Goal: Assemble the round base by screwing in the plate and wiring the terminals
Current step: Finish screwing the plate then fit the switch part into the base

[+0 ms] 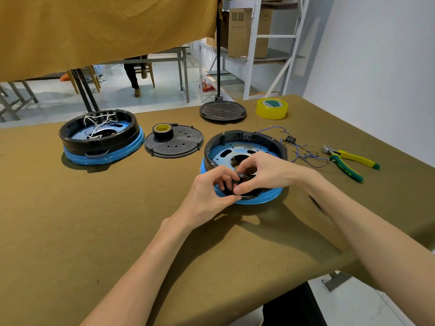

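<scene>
Both hands meet at the near rim of the round base (pixel 244 158), a black ring over a blue body that sits on the olive-covered table (pixel 94 231). The left hand (pixel 207 194) has its fingers curled, thumb and forefinger pinching a small black part with a red mark (pixel 236 184) against the rim; the right hand (pixel 261 172) arches over from the other side, its fingers bent and its thumb tip pressing on the same part, so the two thumbs nearly touch. Just beyond the right hand's knuckles the blue perforated plate (pixel 231 154) lies inside the ring, with slots and a central opening showing (whether it is screwed down cannot be told from here). To the outer side of the right hand, past the base, a tangle of blue wires (pixel 303 154) lies with a small black switch block (pixel 290 139) at its far end, and further out still rest pliers with green and yellow handles (pixel 348 161). Beyond the left hand's fingers lies a flat black perforated cover (pixel 174 143) with a roll of black tape (pixel 163 131) standing on it, and further out to that hand's side sits a second round base (pixel 101 137), holding white wires. Well beyond both hands are a black round stand foot (pixel 222 111) and a roll of yellow tape (pixel 271 108).
</scene>
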The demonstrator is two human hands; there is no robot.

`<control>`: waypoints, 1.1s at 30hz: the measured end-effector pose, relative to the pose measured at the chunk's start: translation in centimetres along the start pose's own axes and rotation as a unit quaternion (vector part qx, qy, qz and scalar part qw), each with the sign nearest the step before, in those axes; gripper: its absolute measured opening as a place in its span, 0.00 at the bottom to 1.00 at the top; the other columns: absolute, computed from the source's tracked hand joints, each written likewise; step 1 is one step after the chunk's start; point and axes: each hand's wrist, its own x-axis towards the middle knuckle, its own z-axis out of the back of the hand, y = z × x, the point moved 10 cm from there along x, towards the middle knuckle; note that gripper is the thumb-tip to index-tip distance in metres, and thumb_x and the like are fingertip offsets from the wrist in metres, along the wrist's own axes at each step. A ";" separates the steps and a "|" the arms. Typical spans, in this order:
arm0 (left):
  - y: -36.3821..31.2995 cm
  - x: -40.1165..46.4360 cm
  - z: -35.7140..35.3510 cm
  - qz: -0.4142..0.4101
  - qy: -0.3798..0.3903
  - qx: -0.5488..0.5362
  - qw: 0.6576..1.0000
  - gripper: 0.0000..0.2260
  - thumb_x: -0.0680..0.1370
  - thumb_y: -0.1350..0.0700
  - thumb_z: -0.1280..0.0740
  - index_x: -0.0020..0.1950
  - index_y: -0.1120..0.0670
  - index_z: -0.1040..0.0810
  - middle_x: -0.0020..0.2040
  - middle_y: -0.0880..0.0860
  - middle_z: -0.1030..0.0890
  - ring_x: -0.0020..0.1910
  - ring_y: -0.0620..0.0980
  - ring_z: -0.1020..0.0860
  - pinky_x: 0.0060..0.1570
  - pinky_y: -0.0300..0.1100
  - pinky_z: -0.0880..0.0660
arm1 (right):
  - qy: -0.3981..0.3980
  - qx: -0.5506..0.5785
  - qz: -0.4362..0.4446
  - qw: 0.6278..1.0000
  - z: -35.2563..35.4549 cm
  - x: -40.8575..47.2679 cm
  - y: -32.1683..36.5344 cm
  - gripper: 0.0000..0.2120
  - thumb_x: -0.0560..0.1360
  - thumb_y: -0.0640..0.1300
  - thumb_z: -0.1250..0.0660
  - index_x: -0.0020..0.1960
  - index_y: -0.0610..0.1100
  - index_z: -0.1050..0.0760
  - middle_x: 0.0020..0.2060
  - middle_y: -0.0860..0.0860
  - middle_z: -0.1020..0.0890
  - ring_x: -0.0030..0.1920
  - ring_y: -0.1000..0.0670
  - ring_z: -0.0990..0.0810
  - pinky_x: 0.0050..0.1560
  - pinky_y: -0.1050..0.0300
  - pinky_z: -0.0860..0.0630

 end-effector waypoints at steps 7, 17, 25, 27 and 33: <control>-0.9 -0.1 0.3 -0.038 -0.007 0.043 0.998 0.14 0.75 0.53 0.23 0.58 0.46 0.20 0.47 0.41 0.19 0.49 0.47 0.20 0.48 0.31 0.25 | -0.003 0.022 0.003 1.000 0.0 0.0 -0.1 0.11 0.74 0.54 0.23 0.49 0.47 0.15 0.43 0.45 0.17 0.44 0.44 0.21 0.44 0.51 0.27; -0.5 -0.2 0.8 -0.030 -0.048 0.069 0.996 0.14 0.74 0.53 0.21 0.56 0.49 0.19 0.46 0.42 0.18 0.48 0.46 0.19 0.48 0.32 0.23 | 0.006 0.012 -0.016 1.000 0.1 0.5 -0.7 0.11 0.74 0.55 0.23 0.46 0.47 0.15 0.40 0.46 0.16 0.36 0.53 0.23 0.38 0.60 0.28; -1.0 -0.5 1.2 -0.057 -0.073 0.133 0.987 0.16 0.73 0.46 0.23 0.58 0.51 0.16 0.46 0.45 0.16 0.45 0.39 0.21 0.51 0.34 0.24 | 0.049 -0.011 -0.025 0.998 0.4 0.8 -0.8 0.07 0.78 0.47 0.28 0.54 0.48 0.14 0.47 0.49 0.14 0.49 0.48 0.17 0.58 0.43 0.21; -0.9 -0.5 1.1 -0.054 -0.078 0.137 0.986 0.16 0.72 0.46 0.23 0.56 0.50 0.16 0.45 0.44 0.17 0.45 0.39 0.22 0.50 0.41 0.22 | 0.031 0.005 -0.026 0.999 0.8 0.7 -0.9 0.07 0.78 0.45 0.28 0.55 0.48 0.14 0.48 0.51 0.14 0.50 0.49 0.17 0.60 0.43 0.22; -0.7 -0.3 1.0 -0.044 -0.085 0.136 0.986 0.16 0.72 0.47 0.21 0.55 0.52 0.16 0.44 0.45 0.18 0.44 0.41 0.21 0.52 0.47 0.23 | 0.027 0.017 -0.028 0.999 1.0 0.7 -1.1 0.08 0.78 0.47 0.28 0.55 0.49 0.14 0.49 0.54 0.13 0.52 0.53 0.17 0.62 0.45 0.23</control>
